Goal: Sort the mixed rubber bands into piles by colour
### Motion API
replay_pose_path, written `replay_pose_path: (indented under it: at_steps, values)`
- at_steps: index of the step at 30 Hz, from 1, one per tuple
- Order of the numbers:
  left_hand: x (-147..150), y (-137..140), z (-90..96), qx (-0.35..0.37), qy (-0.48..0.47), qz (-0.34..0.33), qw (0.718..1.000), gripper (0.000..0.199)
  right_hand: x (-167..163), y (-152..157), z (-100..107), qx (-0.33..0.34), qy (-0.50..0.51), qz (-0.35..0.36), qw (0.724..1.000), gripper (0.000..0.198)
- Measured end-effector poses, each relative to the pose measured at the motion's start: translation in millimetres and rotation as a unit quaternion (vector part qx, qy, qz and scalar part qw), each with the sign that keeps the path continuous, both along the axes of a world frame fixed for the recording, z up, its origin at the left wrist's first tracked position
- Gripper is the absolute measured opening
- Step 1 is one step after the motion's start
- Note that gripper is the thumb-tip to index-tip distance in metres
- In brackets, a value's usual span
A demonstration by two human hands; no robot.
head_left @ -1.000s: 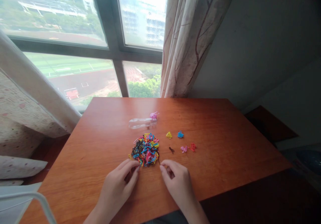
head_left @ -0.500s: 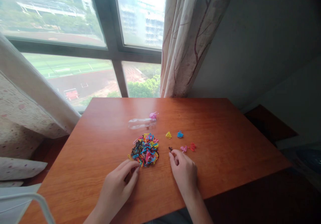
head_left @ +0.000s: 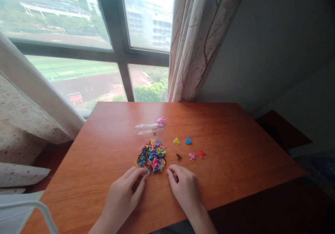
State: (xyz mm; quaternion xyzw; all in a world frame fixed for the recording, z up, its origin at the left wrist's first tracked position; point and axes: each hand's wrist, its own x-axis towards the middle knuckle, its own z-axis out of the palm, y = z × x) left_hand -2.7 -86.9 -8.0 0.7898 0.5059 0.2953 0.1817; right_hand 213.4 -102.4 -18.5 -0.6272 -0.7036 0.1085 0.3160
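Note:
A tangled pile of small multicoloured rubber bands lies in the middle of the table. At its lower left edge is my left hand, thumb and forefinger closed together; whatever is between the tips is too small to make out. My right hand rests just right of the pile, apart from it, with thumb and forefinger pinched and nothing visible in them. Beyond it sits a small cluster of black bands. Separate little clusters of yellow bands, blue bands, pink bands and red bands lie around there.
Behind the pile, a clear plastic bottle lies on its side, with a pink piece by its right end. The brown wooden table reaches to the window and curtain. A white curved tube stands at lower left.
My right hand has let go of the black bands, leaving them on the table, and moved left and nearer to me, towards the pile. My left hand has hardly moved.

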Motion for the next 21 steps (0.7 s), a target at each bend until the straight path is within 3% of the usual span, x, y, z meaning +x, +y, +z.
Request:
replay_pose_path:
  at_steps: [8,21]
  values:
    - [9.7,0.3,0.7,0.028,0.125,0.043,0.991,0.014,-3.4,-0.5,2.8,-0.002,0.005,0.018,1.000,0.022]
    - [2.1,2.6,18.3,0.044,0.075,0.073,0.994,0.015,-2.8,-1.5,3.8,0.002,0.001,0.025,1.000,0.023]
